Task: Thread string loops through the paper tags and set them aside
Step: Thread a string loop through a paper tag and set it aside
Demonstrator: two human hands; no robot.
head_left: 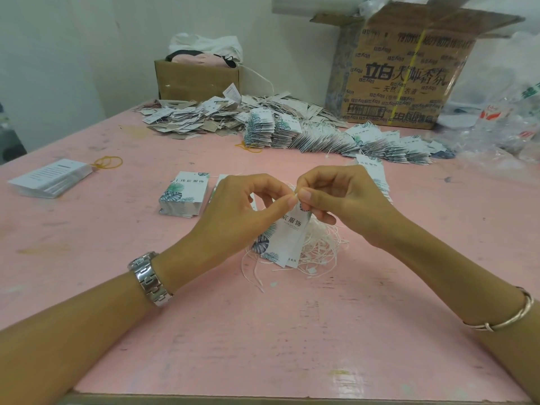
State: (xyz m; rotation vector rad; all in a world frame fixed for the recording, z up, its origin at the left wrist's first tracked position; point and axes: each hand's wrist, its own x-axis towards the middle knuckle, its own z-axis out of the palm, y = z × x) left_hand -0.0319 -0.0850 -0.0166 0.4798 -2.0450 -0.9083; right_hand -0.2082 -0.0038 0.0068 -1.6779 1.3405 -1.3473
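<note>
Both hands meet above the pink table (204, 331). My left hand (242, 206) pinches the top of a white paper tag (287, 238) printed with green leaves, which hangs down below the fingers. My right hand (336, 194) pinches a thin white string (295, 196) at the tag's top edge, fingertip to fingertip with the left. Under the hands lies a tangle of loose white string loops (318, 249). A neat stack of unthreaded tags (184, 194) sits left of my left hand. Rows of threaded tags (336, 135) lie behind.
A second stack of white cards (49, 178) with a yellow rubber band (108, 162) lies at the far left. A loose heap of tags (198, 115), a small cardboard box (198, 80), a large printed carton (400, 74) and clear plastic bags (502, 121) line the back.
</note>
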